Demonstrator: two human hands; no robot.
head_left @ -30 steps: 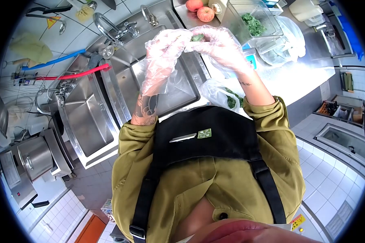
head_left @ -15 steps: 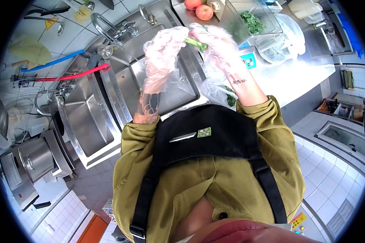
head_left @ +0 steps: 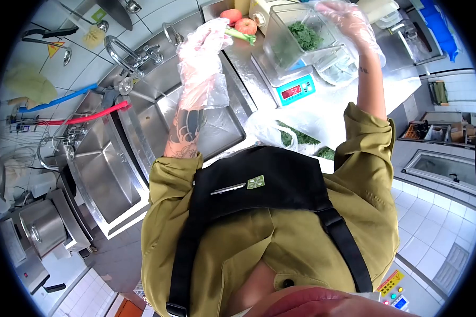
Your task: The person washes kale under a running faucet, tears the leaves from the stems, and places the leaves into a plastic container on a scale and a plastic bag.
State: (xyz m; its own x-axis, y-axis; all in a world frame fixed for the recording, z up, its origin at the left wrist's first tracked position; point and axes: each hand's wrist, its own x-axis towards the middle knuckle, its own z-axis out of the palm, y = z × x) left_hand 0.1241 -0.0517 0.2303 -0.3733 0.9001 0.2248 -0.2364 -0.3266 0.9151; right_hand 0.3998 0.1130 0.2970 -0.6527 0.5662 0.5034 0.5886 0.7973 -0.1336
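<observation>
My gloved left hand [head_left: 203,50] pinched the pale green stalk [head_left: 241,36], its long axis pointing right toward the clear plastic tub of green leaves [head_left: 301,37] on the small digital scale [head_left: 293,90]; my gloved right hand [head_left: 349,21] hovered nearer, over the tub's rim, grip not discernible.

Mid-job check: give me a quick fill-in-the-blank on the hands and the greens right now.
1. The green stalk is in the ___ hand's grip.
2. The clear container of chopped greens stands on a ___ with a red display.
3. The right hand, raised over the container, wears a thin plastic ___.
Missing words: left; scale; glove.
</observation>
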